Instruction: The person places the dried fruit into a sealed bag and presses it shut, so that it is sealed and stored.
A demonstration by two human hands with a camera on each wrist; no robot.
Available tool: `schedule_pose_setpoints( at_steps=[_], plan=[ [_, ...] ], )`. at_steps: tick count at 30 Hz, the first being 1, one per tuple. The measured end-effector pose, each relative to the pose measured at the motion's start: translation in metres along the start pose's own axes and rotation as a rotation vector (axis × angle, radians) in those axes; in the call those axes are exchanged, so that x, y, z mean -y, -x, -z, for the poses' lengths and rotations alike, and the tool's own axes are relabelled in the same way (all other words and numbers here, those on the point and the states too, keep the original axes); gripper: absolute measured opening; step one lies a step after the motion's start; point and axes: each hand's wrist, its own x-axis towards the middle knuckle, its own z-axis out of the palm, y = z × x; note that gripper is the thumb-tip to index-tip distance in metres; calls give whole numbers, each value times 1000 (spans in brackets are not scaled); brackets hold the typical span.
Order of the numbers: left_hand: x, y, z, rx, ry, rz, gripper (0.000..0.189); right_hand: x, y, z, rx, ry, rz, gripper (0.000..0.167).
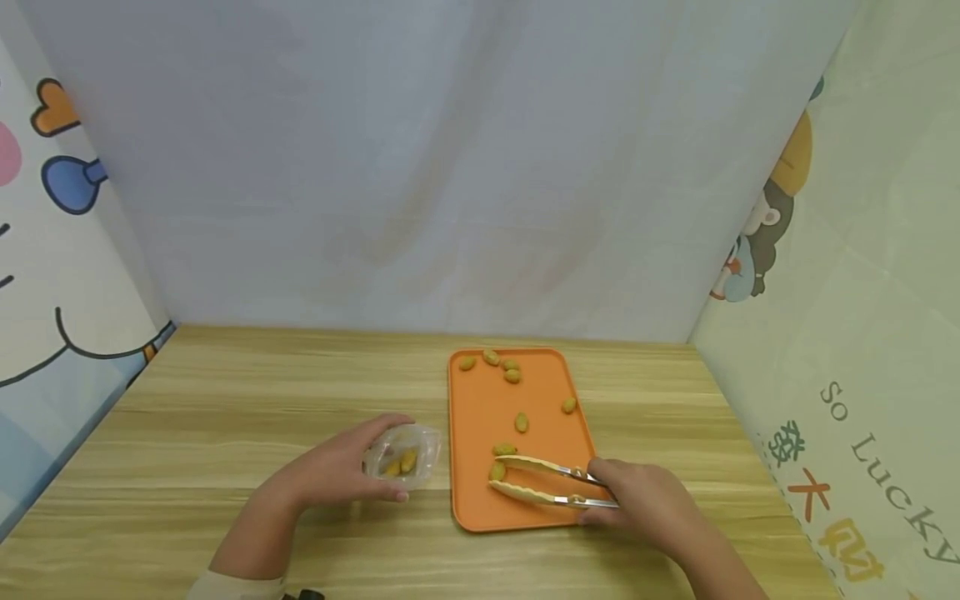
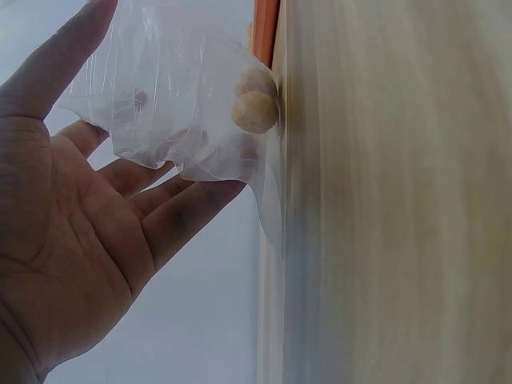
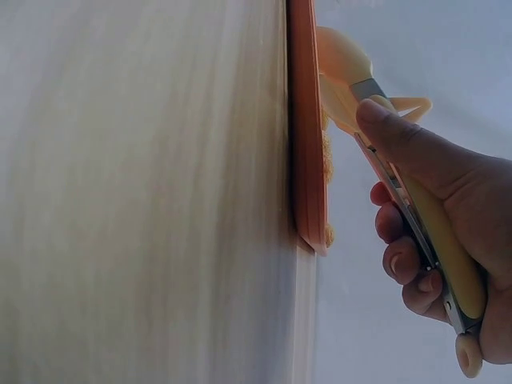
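Head view: L hand curved round a clear plastic container, thumb one side, fingers the other, prob. b/c the thin walls gave little support. Its mouth faced up, so the two pcs inside showed. R hand gripped the tongs, whose tips straddled one olive-like pc at the near L of the orange tray; whether the tips touched it, couldn't tell. Other pcs lay scattered, mostly toward the far end; the rim prob. stopped them rolling off. Container stood just L of the tray, a short reach from the tongs. Surface: wood-grain table. Room: pale backdrop behind, cartoon-print sheet on L, "So Lucky" sheet on R.

L wrist view: thumb and fingers set wide apart w/ the container btwn; contents sat low, near the tabletop. Contact w/ the table, couldn't tell.

R wrist view: thumb pressed one tong arm, fingers wrapped the other, prob. for control of the gap; tips angled down over the tray, pcs along its edge.
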Motion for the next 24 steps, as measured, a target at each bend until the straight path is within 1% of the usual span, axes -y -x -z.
schedule_pose_setpoints(
  at_steps=[7,13,19,24],
  plan=[
    [2,-1,-1,-1,-4,-7,88,-1,1,-3,-18,13,9,44],
    [3,-2,-1,2,-1,-12,88,-1,0,-3,-6,23,-7,44],
    [0,-1,0,2,0,-16,88,-1,0,-3,-11,21,7,44],
    [0,-1,0,1,2,-13,88,-3,0,-4,-4,21,-2,45]
  ],
)
